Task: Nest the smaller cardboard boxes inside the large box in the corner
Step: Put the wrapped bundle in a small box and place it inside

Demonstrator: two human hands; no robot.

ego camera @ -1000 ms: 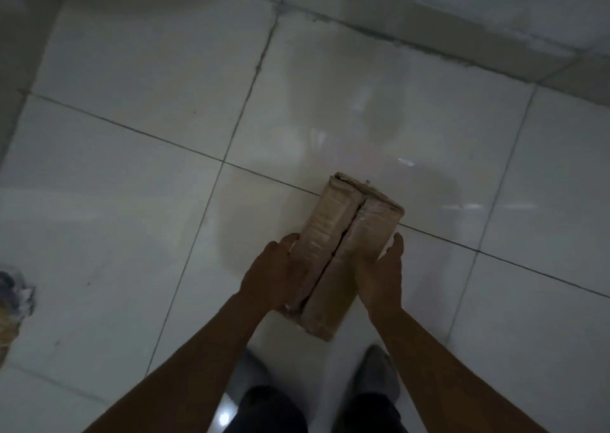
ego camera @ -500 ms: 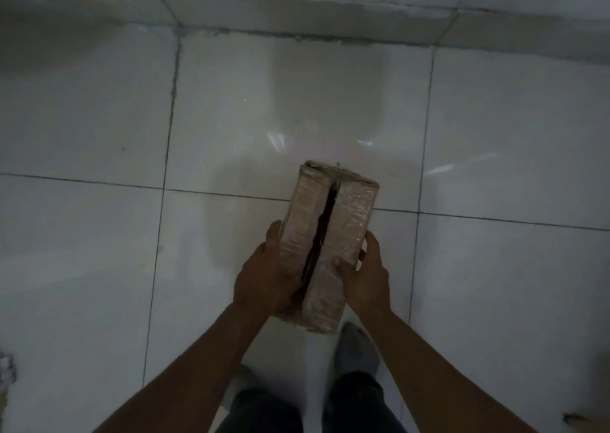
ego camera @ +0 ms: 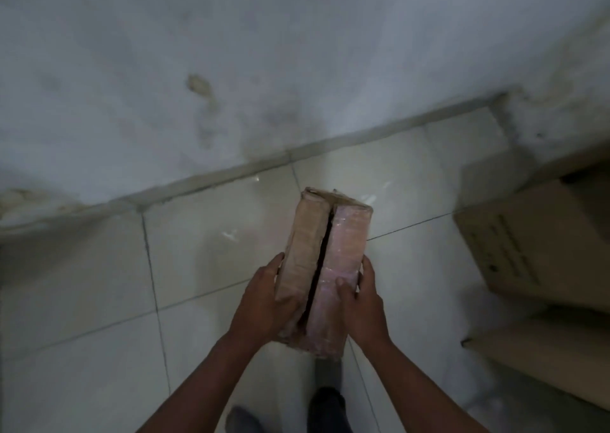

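I hold a small cardboard box point(ego camera: 326, 251) in front of me, above the tiled floor. It is long and narrow, wrapped in tape, with a dark slit between its top flaps. My left hand point(ego camera: 264, 303) grips its left side and my right hand point(ego camera: 361, 300) grips its right side, thumb on top. At the right edge stands a large cardboard box point(ego camera: 528, 244) with printed text on its side; its open top is mostly out of frame.
A grey stained wall point(ego camera: 231, 69) rises straight ahead and meets the floor at a skirting line. Another cardboard flap or sheet point(ego camera: 544, 360) lies low at the right. My shoes point(ego camera: 325, 406) show at the bottom. White floor tiles point(ego camera: 82, 300) spread to the left.
My view has swung right and up: the wall now fills the top and the large box has come into sight at the right. Both hands still hold the small box.
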